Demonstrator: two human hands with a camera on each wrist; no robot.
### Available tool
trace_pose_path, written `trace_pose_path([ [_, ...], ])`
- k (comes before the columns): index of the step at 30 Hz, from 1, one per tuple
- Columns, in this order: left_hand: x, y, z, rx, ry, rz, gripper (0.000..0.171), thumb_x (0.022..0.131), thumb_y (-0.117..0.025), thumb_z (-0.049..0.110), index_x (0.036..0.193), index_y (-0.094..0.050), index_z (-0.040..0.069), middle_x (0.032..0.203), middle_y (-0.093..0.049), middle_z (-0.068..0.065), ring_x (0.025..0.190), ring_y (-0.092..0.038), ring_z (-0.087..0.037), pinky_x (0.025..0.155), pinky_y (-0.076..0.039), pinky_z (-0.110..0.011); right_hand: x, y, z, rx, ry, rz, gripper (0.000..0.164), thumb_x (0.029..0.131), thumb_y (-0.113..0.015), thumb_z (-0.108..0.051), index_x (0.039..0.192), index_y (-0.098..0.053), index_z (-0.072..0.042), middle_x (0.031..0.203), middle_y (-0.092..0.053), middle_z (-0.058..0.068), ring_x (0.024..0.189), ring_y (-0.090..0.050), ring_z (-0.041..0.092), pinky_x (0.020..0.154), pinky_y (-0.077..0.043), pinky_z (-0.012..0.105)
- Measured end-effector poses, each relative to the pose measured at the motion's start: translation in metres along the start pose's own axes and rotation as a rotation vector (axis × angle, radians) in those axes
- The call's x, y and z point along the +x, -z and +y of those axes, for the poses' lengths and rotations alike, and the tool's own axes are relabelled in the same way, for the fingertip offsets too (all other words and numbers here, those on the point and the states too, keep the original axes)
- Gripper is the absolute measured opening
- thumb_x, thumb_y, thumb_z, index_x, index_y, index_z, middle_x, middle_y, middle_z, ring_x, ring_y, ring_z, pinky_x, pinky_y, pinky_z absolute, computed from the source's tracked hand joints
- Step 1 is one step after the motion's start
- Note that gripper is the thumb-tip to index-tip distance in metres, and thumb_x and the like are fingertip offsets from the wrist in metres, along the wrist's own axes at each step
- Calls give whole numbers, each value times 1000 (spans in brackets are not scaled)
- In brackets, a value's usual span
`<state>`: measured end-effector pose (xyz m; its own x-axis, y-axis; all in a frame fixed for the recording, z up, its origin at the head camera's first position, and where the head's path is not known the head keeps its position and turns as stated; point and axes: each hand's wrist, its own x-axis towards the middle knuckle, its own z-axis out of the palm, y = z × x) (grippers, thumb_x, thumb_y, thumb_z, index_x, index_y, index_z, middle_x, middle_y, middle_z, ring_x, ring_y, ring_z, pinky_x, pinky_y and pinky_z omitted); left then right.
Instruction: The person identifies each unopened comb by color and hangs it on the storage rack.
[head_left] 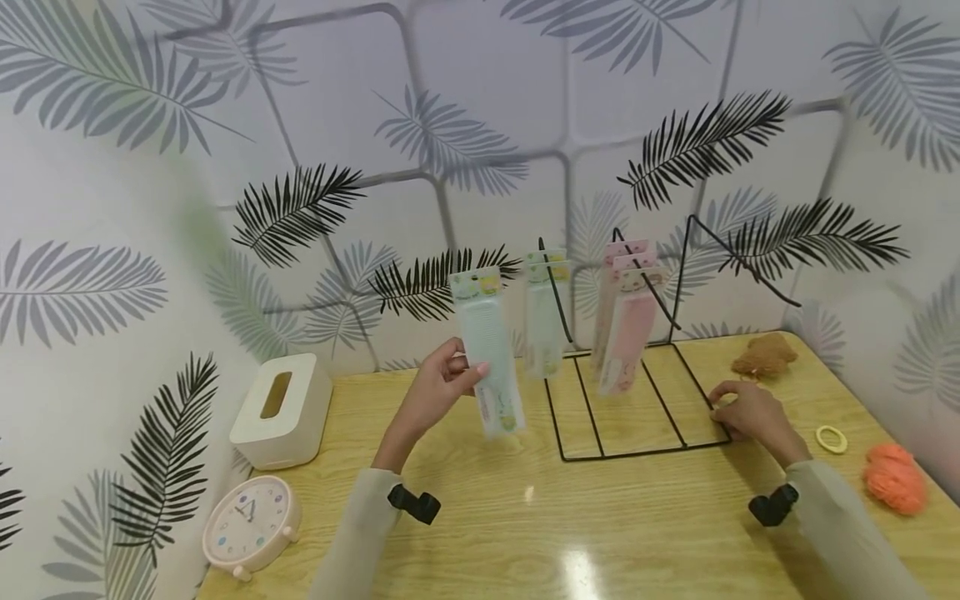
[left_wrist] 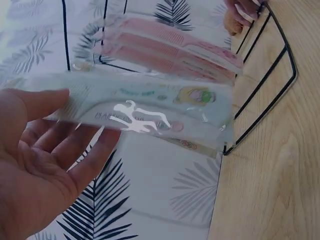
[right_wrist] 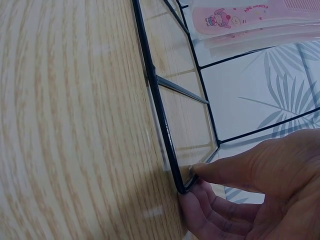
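Observation:
My left hand [head_left: 438,387] pinches a pale green comb [head_left: 491,358] in a clear packet between thumb and fingers, left of a black wire display rack [head_left: 645,454]. In the left wrist view the packaged comb [left_wrist: 150,102] lies across the fingers, its print visible. Two more green packets [head_left: 545,325] hang on the rack's left hook, and several pink comb packets [head_left: 633,333] on the middle hook. The right hook [head_left: 742,262] holds nothing. My right hand [head_left: 757,417] grips the rack's front right corner; the right wrist view shows thumb and fingers around the wire [right_wrist: 172,155].
A white tissue box [head_left: 281,412] and a pink alarm clock [head_left: 251,525] stand at the left of the wooden table [head_left: 525,533]. On the right lie a brown fluffy item [head_left: 765,356], a yellow ring [head_left: 831,439] and an orange fluffy ball [head_left: 895,477]. A leaf-patterned wall covering rises behind.

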<state>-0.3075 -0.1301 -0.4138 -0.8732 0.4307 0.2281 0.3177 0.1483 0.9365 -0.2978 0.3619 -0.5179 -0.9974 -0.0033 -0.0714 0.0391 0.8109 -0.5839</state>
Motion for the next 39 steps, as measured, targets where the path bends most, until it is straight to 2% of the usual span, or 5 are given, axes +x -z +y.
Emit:
trace_pose_path([
  [5, -10, -14, 10, 37, -29, -114, 22, 104, -66, 10, 123, -62, -1, 122, -72, -22, 102, -75, -29, 81, -64, -45, 1, -1, 2, 0, 3, 1, 30, 94, -70, -11, 116, -66, 8, 63, -65, -2, 54, -63, 15, 54, -51, 33],
  [10, -15, -29, 12, -14, -45, -192, 25, 103, -67, 10, 126, -63, 0, 119, -72, -21, 98, -75, -22, 80, -63, -56, 1, 0, 1, 8, -6, -1, 29, 93, -70, -10, 116, -66, 8, 69, -67, 2, 56, -64, 14, 53, -53, 32],
  [19, -23, -64, 7, -42, -46, -310, 12, 102, -69, 10, 105, -62, 1, 115, -72, -21, 92, -75, -12, 73, -65, -37, -1, 2, -2, 15, -10, -10, 30, 94, -70, -10, 117, -66, 9, 72, -68, 5, 57, -64, 16, 54, -54, 32],
  [31, -11, -82, -2, 36, -27, -233, 14, 102, -71, 17, 100, -61, 6, 111, -71, -13, 93, -74, -9, 72, -64, -33, -1, 1, -1, 19, -4, -6, 30, 94, -70, -9, 117, -65, 10, 65, -66, 1, 56, -63, 15, 53, -53, 32],
  [39, -10, -86, -10, 18, -16, -221, 15, 101, -71, 14, 97, -60, 6, 109, -70, -13, 93, -73, -8, 74, -65, -38, 0, 0, 0, 20, 6, -7, 30, 94, -70, -9, 116, -66, 9, 63, -64, -2, 55, -63, 15, 53, -53, 31],
])
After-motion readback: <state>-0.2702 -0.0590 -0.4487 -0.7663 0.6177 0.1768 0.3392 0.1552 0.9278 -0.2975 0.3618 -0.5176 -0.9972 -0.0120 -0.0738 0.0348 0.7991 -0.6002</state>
